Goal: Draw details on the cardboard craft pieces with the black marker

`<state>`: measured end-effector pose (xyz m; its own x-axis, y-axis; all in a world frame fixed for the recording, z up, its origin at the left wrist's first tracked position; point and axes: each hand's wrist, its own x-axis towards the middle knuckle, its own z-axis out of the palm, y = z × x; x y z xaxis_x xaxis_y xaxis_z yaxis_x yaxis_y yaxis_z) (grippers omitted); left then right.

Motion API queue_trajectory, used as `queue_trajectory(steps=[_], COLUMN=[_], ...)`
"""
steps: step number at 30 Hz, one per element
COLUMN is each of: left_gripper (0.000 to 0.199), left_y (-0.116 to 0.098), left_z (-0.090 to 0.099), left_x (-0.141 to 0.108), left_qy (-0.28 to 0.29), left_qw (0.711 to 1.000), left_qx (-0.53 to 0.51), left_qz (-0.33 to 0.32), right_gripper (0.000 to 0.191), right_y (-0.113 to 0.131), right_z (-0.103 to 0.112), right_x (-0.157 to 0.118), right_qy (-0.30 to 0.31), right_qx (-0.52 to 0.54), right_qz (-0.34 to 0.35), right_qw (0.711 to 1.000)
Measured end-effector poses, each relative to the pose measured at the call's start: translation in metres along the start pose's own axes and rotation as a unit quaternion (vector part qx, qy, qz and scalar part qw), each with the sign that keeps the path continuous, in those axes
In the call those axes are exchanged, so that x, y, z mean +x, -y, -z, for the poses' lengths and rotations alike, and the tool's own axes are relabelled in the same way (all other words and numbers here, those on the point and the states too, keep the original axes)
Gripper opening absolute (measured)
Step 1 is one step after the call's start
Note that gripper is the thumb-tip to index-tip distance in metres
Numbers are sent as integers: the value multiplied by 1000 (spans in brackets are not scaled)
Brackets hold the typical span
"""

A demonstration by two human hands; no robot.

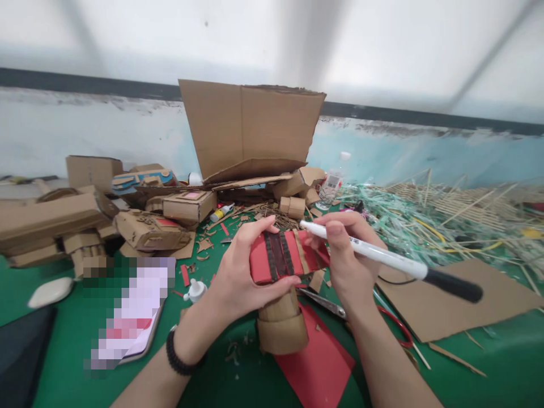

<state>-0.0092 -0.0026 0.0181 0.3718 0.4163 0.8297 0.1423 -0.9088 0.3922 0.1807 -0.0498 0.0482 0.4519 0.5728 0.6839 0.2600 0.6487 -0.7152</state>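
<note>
My left hand (pixel 236 277) is closed around a cardboard model (pixel 260 258) covered in red paper, with dark stripes across its top and a bare cardboard strip. A round cardboard cylinder (pixel 283 331) shows below the model; whether they are joined I cannot tell. Between the thumb and fingers of my right hand (pixel 351 255) is a white marker (pixel 374 253), its black end pointing to the lower right. Some right-hand fingers touch the model's right end, partly hidden by the marker. Beneath lies a sheet of red paper (pixel 321 362), with scissors (pixel 325 303) partly behind my right wrist.
Cardboard pieces (pixel 148 235) crowd the left, near a phone (pixel 140 311) and a white glue bottle (pixel 195 290). A big cardboard box (pixel 255 124) stands at the back. Rightward are a bottle (pixel 331 187), tangled plastic strips and sticks, and a flat cardboard sheet (pixel 459 294).
</note>
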Motion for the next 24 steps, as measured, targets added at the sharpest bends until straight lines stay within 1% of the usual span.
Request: queue_trajectory(steps=[3, 6, 9, 11, 13, 15, 16, 18, 19, 22, 24], left_gripper=[100, 99, 98, 98, 97, 98, 98, 100, 102, 105, 104], left_y=[-2, -2, -1, -1, -2, -4, -5, -8, -10, -15, -17], left_z=[-1, -1, -1, -2, -3, -3, -3, -2, -2, -1, -1], left_x=[1, 1, 2, 2, 3, 3, 4, 5, 5, 7, 8], left_qy=[4, 3, 1, 0, -1, -7, -10, -14, -13, -3, -3], left_qw=[1000, 1000, 1000, 1000, 1000, 999, 999, 999, 998, 997, 995], left_qx=[2, 12, 19, 24, 27, 27, 27, 29, 32, 46, 55], left_qz=[-3, -11, -17, -16, -14, -20, -26, -40, -47, -64, -77], right_gripper=[36, 41, 41, 35, 23, 10, 13, 21, 20, 7, 11], right_y=[6, 9, 8, 7, 7, 9, 10, 14, 15, 14, 12], right_z=[-2, -2, 1, 3, 6, 7, 7, 6, 5, 3, 2], right_x=[0, 1, -1, -3, -4, -3, -3, -3, -3, -7, -11], right_qy=[0, 23, 63, 94, 102, 84, 73, 59, 63, 65, 54], right_qx=[13, 14, 3, -12, -40, -79, -95, -108, -106, -86, -81], right_qz=[-25, -44, -48, -41, 1, 80, 118, 164, 173, 169, 166], right_qw=[1000, 999, 997, 995, 994, 990, 986, 979, 977, 980, 981])
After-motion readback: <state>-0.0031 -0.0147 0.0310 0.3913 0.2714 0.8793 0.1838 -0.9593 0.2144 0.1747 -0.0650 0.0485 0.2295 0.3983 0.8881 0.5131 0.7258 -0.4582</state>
